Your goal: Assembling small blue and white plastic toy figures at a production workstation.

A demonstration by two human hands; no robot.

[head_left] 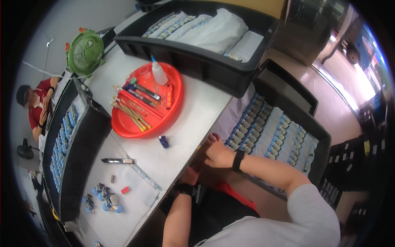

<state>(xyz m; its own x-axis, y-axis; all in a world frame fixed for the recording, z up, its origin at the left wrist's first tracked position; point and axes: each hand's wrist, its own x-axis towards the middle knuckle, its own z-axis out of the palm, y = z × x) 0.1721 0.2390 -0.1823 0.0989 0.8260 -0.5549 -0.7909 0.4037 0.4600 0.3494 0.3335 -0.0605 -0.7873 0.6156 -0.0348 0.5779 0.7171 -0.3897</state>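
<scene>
The left hand (189, 176) and right hand (219, 154) bent beside the bench (199, 110), grip indiscernible; a red packet (169, 97) bore illegible markings.

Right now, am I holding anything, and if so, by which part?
That can't be told: your right hand and left hand are both beside the white table, but no held thing shows clearly.

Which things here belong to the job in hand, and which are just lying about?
Probably the job's:
black crate by the right hand
its rows of figurines
loose blue figurines
squeeze bottle

Probably just lying about:
green fan
small red block
</scene>
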